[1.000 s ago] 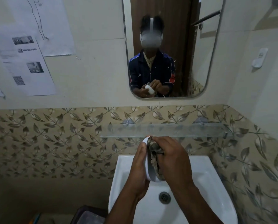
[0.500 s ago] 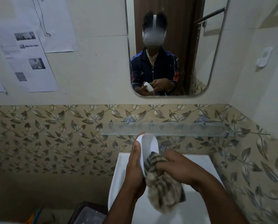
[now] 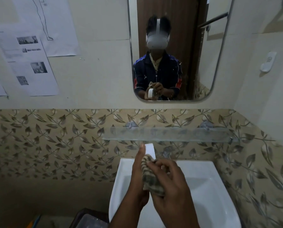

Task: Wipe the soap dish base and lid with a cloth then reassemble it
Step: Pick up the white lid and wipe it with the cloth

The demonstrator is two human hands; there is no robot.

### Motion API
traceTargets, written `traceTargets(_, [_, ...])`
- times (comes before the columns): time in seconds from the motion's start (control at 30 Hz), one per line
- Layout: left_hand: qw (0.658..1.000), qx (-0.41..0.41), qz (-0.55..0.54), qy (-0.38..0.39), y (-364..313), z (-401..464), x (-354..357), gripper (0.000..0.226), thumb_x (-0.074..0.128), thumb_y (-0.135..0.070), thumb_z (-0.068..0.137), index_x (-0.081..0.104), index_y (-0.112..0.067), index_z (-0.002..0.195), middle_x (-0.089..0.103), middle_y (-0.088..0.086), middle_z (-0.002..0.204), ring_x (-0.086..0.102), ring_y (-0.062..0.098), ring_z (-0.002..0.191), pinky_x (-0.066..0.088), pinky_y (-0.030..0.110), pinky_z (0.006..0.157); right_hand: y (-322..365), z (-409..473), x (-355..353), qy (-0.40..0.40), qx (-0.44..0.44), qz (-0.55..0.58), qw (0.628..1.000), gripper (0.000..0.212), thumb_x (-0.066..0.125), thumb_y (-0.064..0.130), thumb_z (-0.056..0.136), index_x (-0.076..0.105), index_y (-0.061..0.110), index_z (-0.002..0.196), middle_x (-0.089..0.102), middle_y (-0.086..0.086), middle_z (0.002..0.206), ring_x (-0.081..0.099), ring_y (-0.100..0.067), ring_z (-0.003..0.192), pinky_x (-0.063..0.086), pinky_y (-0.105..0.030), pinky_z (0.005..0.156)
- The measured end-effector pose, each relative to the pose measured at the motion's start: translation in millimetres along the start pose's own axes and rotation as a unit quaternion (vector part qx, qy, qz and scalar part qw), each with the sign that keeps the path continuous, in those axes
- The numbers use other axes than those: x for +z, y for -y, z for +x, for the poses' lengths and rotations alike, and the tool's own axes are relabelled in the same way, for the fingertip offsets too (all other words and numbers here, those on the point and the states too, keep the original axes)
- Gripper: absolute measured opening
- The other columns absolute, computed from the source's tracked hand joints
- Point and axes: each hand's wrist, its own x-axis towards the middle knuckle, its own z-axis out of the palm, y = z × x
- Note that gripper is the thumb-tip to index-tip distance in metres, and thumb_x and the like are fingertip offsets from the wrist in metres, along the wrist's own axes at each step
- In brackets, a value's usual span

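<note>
Over the white sink [image 3: 219,186], the left hand [image 3: 138,176] grips a white soap dish piece [image 3: 149,149] upright – base or lid cannot be told. The right hand [image 3: 168,183] clutches a striped cloth [image 3: 151,176] (bunched) against it – fingers curled round the fabric.

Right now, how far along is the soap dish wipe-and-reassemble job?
Mid-wipe. The left hand holds one white soap dish piece upright over the sink, while the right hand presses the striped cloth against it. Whether it is base or lid, I cannot tell. No second piece is in view, so nothing shows as finished; reassembly is left.
</note>
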Motion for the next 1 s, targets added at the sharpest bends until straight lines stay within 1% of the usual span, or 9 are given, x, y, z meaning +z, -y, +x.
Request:
traceTargets(0.1, [0.996,0.042,0.067,-0.028,2.9,-2.2,7.6,0.068,0.052,-0.064,0.091,0.065,-0.006,0.123,0.07,0.02,0.12,0.067,0.036,0.114,0.057,0.047,0.094,-9.7,21.5,-4.9,-0.018,0.06,0.006,0.998,0.042,0.058,0.024,0.082,0.064,0.024,0.123,0.053,0.011,0.117,0.059,-0.007,0.098,0.047,-0.011,0.081])
traceTargets(0.23, [0.961,0.156,0.225,-0.032,6.9,1.2,12.9,0.063,0.045,-0.066,0.085,0.059,-0.02,0.128,0.068,0.005,0.123,0.064,0.027,0.118,0.05,0.053,0.103,-16.7,64.8,-19.7,-0.004,0.086,0.013,0.996,0.027,0.055,0.03,0.082,0.069,0.017,0.101,0.06,0.009,0.092,0.059,-0.008,0.079,0.04,-0.014,0.067])
traceTargets(0.37, [0.973,0.192,0.07,-0.109,-2.0,3.2,11.1,0.064,0.065,-0.064,0.082,0.067,-0.011,0.118,0.074,0.014,0.112,0.068,0.036,0.11,0.051,0.056,0.101,-12.5,41.5,-11.0,0.023,0.05,-0.017,0.998,0.039,0.053,0.024,0.083,0.064,0.024,0.121,0.062,0.008,0.121,0.06,-0.007,0.106,0.043,-0.01,0.087])
traceTargets(0.47, [0.972,0.162,0.021,-0.169,-6.4,3.4,8.0,0.088,0.064,-0.079,0.071,0.063,-0.01,0.126,0.069,0.023,0.12,0.068,0.041,0.11,0.053,0.059,0.096,-8.7,-1.6,9.0,0.011,0.025,-0.034,0.999,0.044,0.055,0.026,0.085,0.057,0.029,0.129,0.055,0.007,0.139,0.054,-0.012,0.125,0.052,-0.032,0.098])
traceTargets(0.53, [0.97,0.152,0.041,-0.185,-6.2,6.4,-1.0,0.099,0.058,-0.087,0.065,0.062,-0.012,0.129,0.066,0.024,0.124,0.066,0.042,0.111,0.054,0.061,0.094,-10.7,-14.7,12.2,0.008,0.0,-0.034,0.999,0.051,0.064,0.024,0.081,0.055,0.032,0.13,0.054,0.007,0.141,0.053,-0.013,0.126,0.053,-0.033,0.096])
traceTargets(0.63, [0.977,0.15,0.09,-0.12,-4.2,1.5,5.0,0.074,0.053,-0.074,0.082,0.069,-0.012,0.118,0.073,0.019,0.113,0.07,0.039,0.105,0.056,0.058,0.091,-15.0,4.8,3.5,0.002,0.021,-0.022,1.0,0.054,0.061,0.016,0.08,0.057,0.031,0.132,0.052,0.008,0.143,0.053,-0.013,0.128,0.051,-0.03,0.098])
traceTargets(0.77, [0.935,0.231,0.256,-0.082,0.2,0.7,12.6,0.031,0.039,-0.035,0.105,0.066,-0.02,0.106,0.071,0.007,0.104,0.066,0.036,0.107,0.053,0.053,0.097,-8.5,46.8,-10.3,0.001,0.035,0.009,0.999,0.047,0.047,0.028,0.086,0.061,0.026,0.131,0.059,0.01,0.136,0.052,-0.003,0.125,0.044,-0.024,0.106])
traceTargets(0.87, [0.94,0.252,0.215,-0.082,-7.4,0.2,12.8,0.042,0.046,-0.055,0.099,0.07,-0.02,0.102,0.074,0.009,0.098,0.07,0.03,0.099,0.056,0.049,0.089,-6.8,41.5,-7.1,-0.02,0.068,0.054,0.996,0.049,0.051,0.025,0.087,0.056,0.029,0.135,0.056,0.015,0.138,0.048,0.002,0.128,0.042,-0.023,0.107])
traceTargets(1.0, [0.952,0.217,0.032,-0.212,-13.5,6.4,10.0,0.065,0.05,-0.07,0.089,0.061,-0.023,0.133,0.065,0.003,0.133,0.064,0.025,0.116,0.052,0.045,0.1,-0.2,5.6,9.9,-0.045,0.071,0.145,0.986,0.043,0.057,0.03,0.091,0.055,0.042,0.132,0.051,0.024,0.142,0.042,0.002,0.135,0.038,-0.025,0.111])
